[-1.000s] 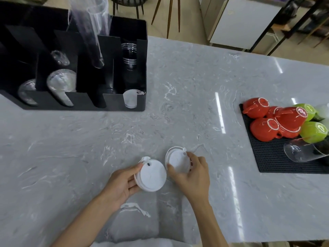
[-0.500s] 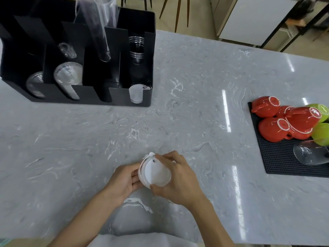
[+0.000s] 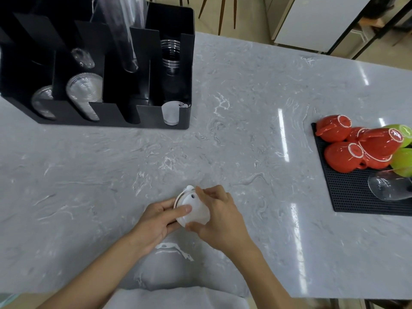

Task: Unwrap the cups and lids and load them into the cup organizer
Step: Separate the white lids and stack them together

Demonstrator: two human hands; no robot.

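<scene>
- Since a second ago, the two separate groups of lids have come together into one stack of white lids (image 3: 193, 208), pinched between both hands low over the tabletop (image 3: 245, 134).
- Left hand (image 3: 159, 220) holds the stack's near side, its thumb across the top; right hand (image 3: 219, 216) clasps the far edge.
- Risk: uneven squeezing could splay the lids, spilling them.
- The cup organizer (image 3: 142, 114) sits well apart; its front right slot already shows lids, so a misaligned stack may jam.
</scene>
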